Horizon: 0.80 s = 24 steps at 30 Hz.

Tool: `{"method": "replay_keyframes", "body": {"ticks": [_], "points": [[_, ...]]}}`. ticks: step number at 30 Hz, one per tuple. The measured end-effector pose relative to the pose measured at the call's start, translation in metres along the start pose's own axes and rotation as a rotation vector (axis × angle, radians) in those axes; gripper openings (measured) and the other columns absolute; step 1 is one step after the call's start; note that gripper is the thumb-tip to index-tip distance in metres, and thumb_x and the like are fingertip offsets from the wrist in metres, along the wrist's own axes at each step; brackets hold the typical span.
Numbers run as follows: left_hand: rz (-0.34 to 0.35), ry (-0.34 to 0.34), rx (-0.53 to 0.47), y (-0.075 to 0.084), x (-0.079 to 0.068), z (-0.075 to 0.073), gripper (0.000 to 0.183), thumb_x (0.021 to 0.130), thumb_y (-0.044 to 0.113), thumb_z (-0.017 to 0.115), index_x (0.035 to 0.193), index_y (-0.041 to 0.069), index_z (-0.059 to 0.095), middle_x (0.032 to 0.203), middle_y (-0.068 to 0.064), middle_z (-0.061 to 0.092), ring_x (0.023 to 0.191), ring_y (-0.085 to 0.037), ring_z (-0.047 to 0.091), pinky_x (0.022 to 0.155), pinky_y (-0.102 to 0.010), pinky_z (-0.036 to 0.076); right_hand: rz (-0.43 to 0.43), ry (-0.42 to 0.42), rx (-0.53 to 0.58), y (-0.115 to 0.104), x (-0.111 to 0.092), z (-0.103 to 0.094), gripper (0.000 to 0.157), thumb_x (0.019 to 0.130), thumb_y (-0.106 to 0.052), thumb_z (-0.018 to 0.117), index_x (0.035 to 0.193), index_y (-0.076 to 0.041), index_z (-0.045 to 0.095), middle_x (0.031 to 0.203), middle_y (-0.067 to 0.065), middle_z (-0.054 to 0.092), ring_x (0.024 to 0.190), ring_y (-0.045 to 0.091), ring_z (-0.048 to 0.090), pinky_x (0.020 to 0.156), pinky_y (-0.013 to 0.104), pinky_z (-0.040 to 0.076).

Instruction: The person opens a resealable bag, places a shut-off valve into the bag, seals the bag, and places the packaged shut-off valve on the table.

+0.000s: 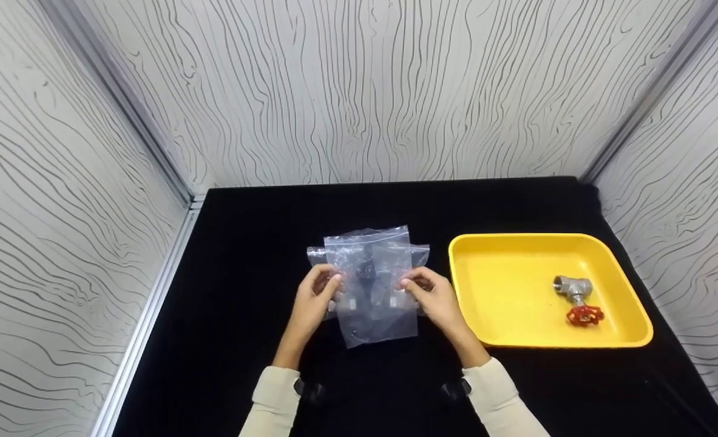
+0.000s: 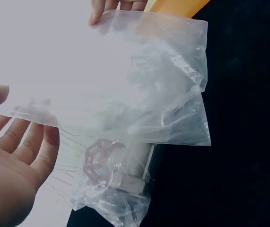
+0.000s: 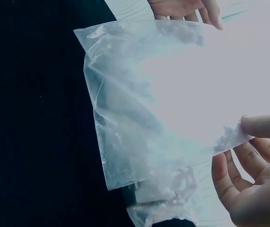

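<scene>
A clear resealable plastic bag (image 1: 377, 328) is spread upright between both hands, its zip edge at the top. My left hand (image 1: 313, 297) pinches the bag's left edge between thumb and fingers. On the opposite edge, my right hand (image 1: 437, 300) pinches it the same way. The bag looks flat. Behind it, a bagged valve (image 2: 130, 165) with a reddish handwheel shows below the bag in the left wrist view. Another clear bag (image 3: 168, 203) with a pale object inside appears low in the right wrist view; glare washes out much of the held bag there.
To the right stands a yellow tray (image 1: 516, 331). A metal valve (image 1: 577, 291) with a red handwheel lies unbagged inside it. Black cloth (image 1: 249, 243) covers the table, and patterned white panels (image 1: 359, 91) enclose the back and sides.
</scene>
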<state>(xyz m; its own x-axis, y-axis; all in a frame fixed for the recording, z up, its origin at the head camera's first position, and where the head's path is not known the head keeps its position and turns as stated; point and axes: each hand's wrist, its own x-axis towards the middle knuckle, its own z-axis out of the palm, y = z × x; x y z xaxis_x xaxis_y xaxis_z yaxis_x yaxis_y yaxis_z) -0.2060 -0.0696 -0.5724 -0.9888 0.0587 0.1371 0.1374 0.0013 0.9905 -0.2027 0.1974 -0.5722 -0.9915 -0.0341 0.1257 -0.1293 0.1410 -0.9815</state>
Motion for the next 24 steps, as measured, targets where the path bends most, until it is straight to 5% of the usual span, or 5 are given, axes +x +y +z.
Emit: {"method": "replay_keyframes", "body": {"ticks": [10,17,24], "points": [[0.073,-0.032,0.015,0.011,0.002,0.009,0.014,0.106,0.007,0.064,0.112,-0.004,0.067,0.095,-0.018,0.071,0.082,-0.025,0.069,0.067,-0.027,0.057,-0.028,0.025,-0.038,-0.009,0.000,-0.013,0.005,0.098,-0.003,0.075,0.101,0.001,0.076,0.091,0.017,0.077,0.074,0.008,0.064,0.064,0.017,0.051],[0.079,-0.070,0.018,0.018,-0.001,0.015,0.012,0.105,0.006,0.064,0.109,-0.005,0.066,0.098,-0.019,0.072,0.085,-0.016,0.070,0.072,-0.031,0.061,-0.055,0.051,-0.055,-0.023,0.003,-0.020,0.008,0.100,-0.006,0.073,0.106,-0.002,0.076,0.091,0.013,0.074,0.078,0.013,0.065,0.068,0.021,0.056],[0.050,-0.100,0.044,0.022,-0.003,0.018,0.014,0.104,0.009,0.068,0.112,-0.002,0.067,0.105,-0.019,0.074,0.094,-0.031,0.076,0.084,-0.044,0.067,-0.033,0.083,-0.078,-0.033,0.002,-0.028,0.008,0.101,-0.011,0.073,0.105,-0.005,0.077,0.093,0.011,0.073,0.082,0.024,0.066,0.070,0.025,0.058]]}}
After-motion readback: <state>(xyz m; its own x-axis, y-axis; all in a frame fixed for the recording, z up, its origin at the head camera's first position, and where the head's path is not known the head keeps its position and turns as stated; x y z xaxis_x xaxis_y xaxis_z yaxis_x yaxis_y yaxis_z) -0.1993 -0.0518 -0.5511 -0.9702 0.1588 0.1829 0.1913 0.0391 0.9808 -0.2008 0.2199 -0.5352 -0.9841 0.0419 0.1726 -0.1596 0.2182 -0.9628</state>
